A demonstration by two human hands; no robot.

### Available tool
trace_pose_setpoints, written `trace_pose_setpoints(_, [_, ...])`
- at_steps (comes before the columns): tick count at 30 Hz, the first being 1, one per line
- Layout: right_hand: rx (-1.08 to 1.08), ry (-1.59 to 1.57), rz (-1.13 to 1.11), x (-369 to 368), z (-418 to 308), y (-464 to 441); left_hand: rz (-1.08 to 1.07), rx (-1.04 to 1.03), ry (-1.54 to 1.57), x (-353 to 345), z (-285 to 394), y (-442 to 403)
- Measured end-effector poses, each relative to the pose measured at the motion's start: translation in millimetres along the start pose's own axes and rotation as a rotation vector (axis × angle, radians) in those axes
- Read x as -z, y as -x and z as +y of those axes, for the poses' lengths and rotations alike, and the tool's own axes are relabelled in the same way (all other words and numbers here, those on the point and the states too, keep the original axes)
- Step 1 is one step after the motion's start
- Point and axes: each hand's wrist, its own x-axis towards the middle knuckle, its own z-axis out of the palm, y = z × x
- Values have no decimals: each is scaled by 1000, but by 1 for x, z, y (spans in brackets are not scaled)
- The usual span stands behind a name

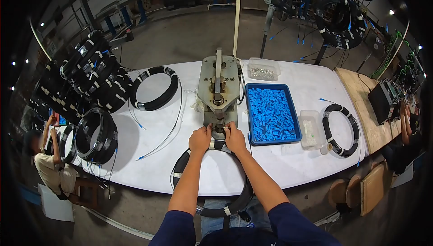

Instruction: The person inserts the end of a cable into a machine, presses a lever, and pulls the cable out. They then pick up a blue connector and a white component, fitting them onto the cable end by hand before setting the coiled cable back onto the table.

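My two bare hands meet the foot of a metal press [219, 81] at the centre of the frame, on a white table [302, 167]. My left hand [200, 139] and right hand [235, 138] are slightly apart, one on each side, fingers curled inward; I cannot tell whether they grip anything, as whatever lies between the fingertips is too small to make out. Just below them, at lower centre, a black cable coil [246, 191] with white bands hangs partly over the table edge, under my forearms. Right of centre, a dark blue tray [276, 143] is filled with small blue pieces [270, 115]. Another coil [328, 131] lies farther right. At left, many more black coils [106, 83] are piled; a seated person [47, 167] shows at the lower left.
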Motion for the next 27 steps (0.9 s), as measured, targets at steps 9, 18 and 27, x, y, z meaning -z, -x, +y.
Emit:
trace_pose_setpoints(9, [23,-17,15,-3,4,0,-27,19,-6,0,0,-1])
trace_pose_setpoints(18, [24,5,10,-4,5,0,-39,20,-10,1,0,-1])
trace_pose_setpoints(27, [27,6,13,-4,5,-1,-38,22,4,1,0,-1])
